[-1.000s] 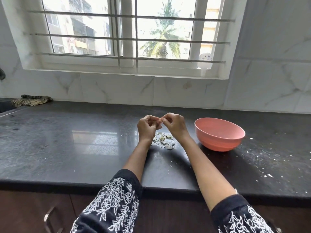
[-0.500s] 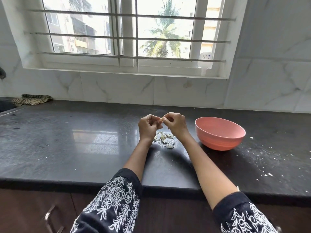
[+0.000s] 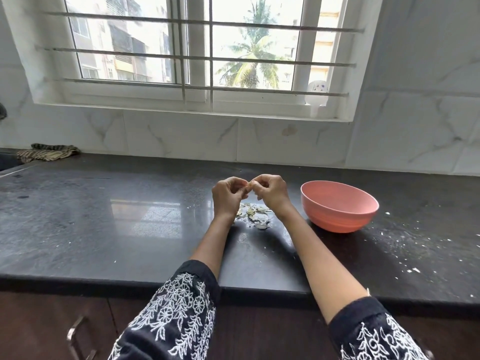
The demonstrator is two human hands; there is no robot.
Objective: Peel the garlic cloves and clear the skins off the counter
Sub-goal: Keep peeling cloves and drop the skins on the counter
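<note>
On the dark counter [image 3: 130, 229], a pink bowl [image 3: 339, 206] stands right of a heap of skins [image 3: 253, 216]. Above the heap, left hand [image 3: 228, 197] and right hand [image 3: 272, 193] both pinch one small clove [image 3: 250, 185] at their fingertips, clear of the surface. Risks, as judged: a slippery clove may spring free and fall to the counter or floor; light skins may drift towards the edge; white flecks [image 3: 413, 270] at right may be missed in clearing.

A home kitchen: dark stone tabletop [image 3: 130, 229], marble-tiled wall [image 3: 181, 136], barred window [image 3: 197, 55] at 12 o'clock, cabinets [image 3: 52, 328] below.
</note>
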